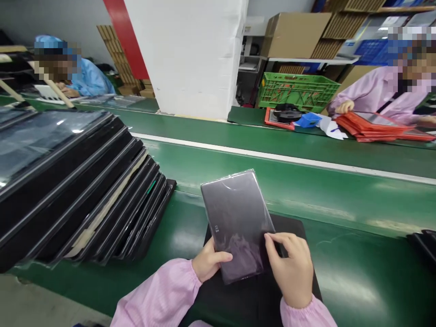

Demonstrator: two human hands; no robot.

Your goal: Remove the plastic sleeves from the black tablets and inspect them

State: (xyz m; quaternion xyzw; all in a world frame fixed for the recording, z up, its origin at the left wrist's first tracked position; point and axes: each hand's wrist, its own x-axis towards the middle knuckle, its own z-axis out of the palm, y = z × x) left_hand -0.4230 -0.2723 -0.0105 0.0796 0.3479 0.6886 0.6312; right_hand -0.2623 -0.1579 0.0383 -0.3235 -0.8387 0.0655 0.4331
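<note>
Head view — CE mark (215,228) on wrapped tablet (238,222) — left hand (210,260), right hand (289,268) holding edges.

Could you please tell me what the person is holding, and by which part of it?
The left hand and right hand hold a plastic-wrapped dark tablet by its two long edges, near the lower end.

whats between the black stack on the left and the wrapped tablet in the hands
In the head view, green conveyor belt lies there, plus a corner of black mat beside the wrapped tablet.
</note>
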